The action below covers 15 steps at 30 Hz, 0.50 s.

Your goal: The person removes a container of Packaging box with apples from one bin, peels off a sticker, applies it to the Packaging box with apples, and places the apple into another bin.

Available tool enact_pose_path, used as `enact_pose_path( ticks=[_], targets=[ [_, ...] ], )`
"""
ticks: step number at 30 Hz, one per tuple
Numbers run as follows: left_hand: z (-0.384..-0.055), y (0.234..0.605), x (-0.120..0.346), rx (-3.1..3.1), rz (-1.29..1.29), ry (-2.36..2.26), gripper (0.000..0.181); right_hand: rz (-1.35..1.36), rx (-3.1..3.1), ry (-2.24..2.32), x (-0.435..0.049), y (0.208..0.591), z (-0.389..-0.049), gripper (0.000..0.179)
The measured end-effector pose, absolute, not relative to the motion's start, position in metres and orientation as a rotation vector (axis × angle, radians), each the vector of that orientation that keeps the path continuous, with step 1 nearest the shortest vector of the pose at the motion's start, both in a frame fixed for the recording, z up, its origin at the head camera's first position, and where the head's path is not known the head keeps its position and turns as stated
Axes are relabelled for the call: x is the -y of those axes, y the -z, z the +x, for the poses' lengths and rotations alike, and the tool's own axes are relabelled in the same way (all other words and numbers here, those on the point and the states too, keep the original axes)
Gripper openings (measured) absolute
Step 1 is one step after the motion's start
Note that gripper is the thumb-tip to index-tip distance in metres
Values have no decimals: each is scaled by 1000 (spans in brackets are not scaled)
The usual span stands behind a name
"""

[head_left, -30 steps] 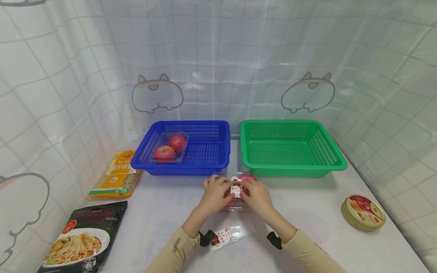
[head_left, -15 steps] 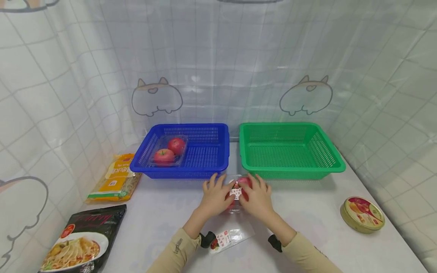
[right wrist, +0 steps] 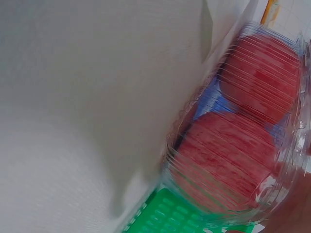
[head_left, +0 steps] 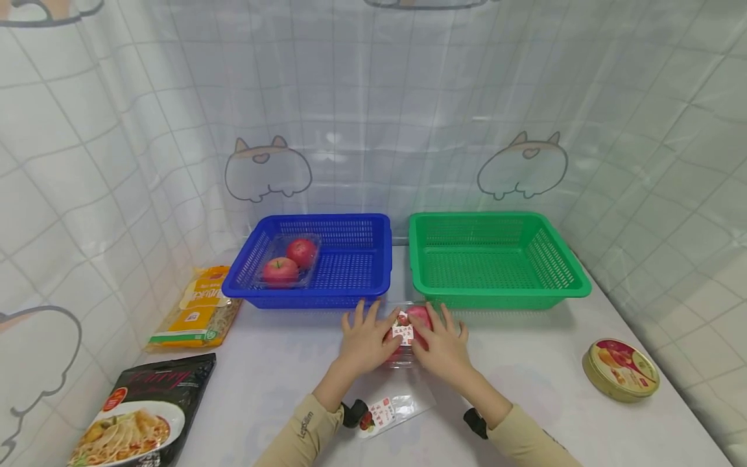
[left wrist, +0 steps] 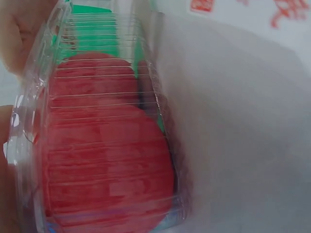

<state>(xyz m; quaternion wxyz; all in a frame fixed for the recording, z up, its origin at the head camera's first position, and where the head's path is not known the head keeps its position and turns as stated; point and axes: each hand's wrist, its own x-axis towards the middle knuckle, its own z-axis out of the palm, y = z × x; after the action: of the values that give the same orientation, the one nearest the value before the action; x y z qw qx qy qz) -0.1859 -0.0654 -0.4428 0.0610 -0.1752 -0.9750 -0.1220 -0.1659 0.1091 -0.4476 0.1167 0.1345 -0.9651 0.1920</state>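
Note:
A clear plastic clamshell box (head_left: 401,363) of red apples (head_left: 418,316) sits on the table between my two hands, in front of the baskets. On its lid lies a white sticker (head_left: 403,335) with a red fruit picture. My left hand (head_left: 362,340) has its thumb on the sticker's left part, fingers spread outward. From the other side, my right hand (head_left: 445,344) presses its thumb by the sticker's right edge, fingers also fanned out. Ribbed box walls and apples (left wrist: 107,165) fill much of the left wrist view; the right wrist view shows two apples (right wrist: 223,162) inside.
Behind stand a blue basket (head_left: 382,285) bearing another box of apples (head_left: 281,270) and a green basket (head_left: 502,295). A clear sleeve with a sticker (head_left: 382,414) lies nearer me. Left are a yellow packet (head_left: 195,311) and black noodle bag (head_left: 146,408); right, a round tin (head_left: 621,368).
The fingers of both hands have straightened and spread outward, away from the box. Thumbs stay at the sticker, and the box keeps its place. The head view has tilted slightly upward.

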Motion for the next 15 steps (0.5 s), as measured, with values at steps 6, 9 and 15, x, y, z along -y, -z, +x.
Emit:
enact_pose_path(
  ticks=[6,9,15],
  targets=[
    [-184,442,67,2961,-519,351,57,378,2866,-540,-109,446,-166,46],
    [-185,442,68,2970,-510,345,57,374,2872,-542,-110,446,-166,46],
    [-185,441,70,2966,-519,364,57,364,2889,-547,-111,448,-166,46]
  ],
)
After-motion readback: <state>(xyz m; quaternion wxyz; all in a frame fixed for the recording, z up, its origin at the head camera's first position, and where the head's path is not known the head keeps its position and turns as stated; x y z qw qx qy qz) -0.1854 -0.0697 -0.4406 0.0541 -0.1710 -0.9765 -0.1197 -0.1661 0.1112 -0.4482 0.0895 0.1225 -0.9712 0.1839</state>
